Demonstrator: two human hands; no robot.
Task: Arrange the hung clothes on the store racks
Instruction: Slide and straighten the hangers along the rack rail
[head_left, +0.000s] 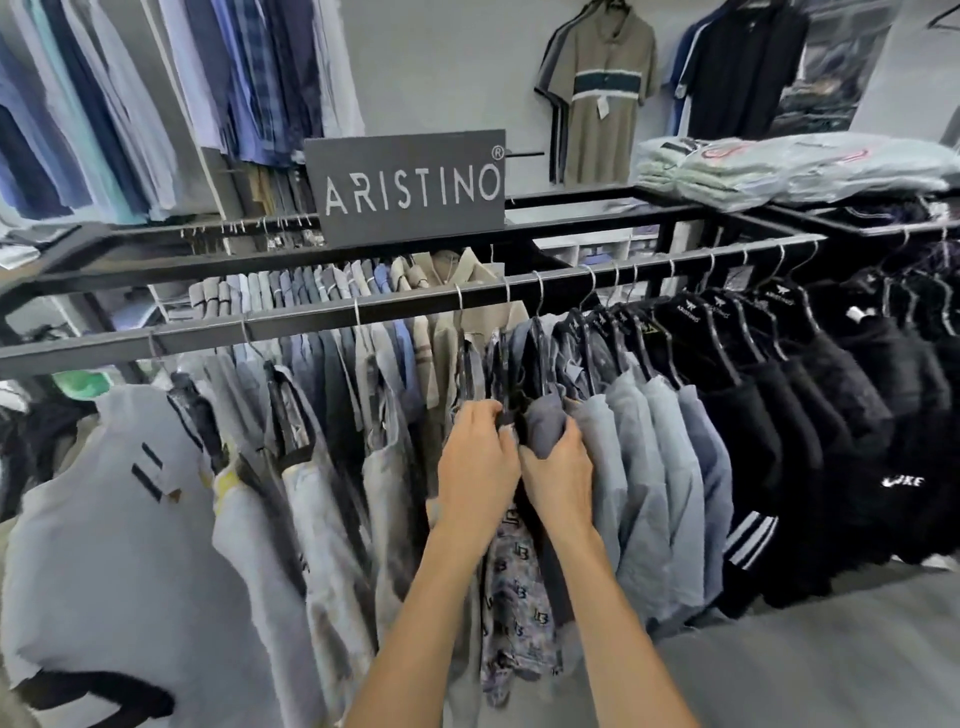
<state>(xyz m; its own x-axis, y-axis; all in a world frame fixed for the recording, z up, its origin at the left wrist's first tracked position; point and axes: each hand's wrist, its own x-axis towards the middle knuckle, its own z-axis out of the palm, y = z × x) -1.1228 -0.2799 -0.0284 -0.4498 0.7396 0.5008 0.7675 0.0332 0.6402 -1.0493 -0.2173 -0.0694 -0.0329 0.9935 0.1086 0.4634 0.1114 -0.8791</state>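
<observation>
Both hands are in among the shirts at the middle of the frame. The left hand (475, 467) has its fingers curled round the shoulder of a dark patterned shirt (511, 587), and the right hand (561, 478) grips a bunched fold of a grey-blue shirt (545, 421) just beside it; the two hands nearly touch. These shirts hang from the front rail (311, 317), a dark bar that runs across the frame from lower left to upper right. Pale shirts (130, 519) hang to the left, black tops (810, 415) to the right. A dark sign (410, 187) stands on the rack behind. Folded clothes (779, 171) lie stacked at the upper right.
</observation>
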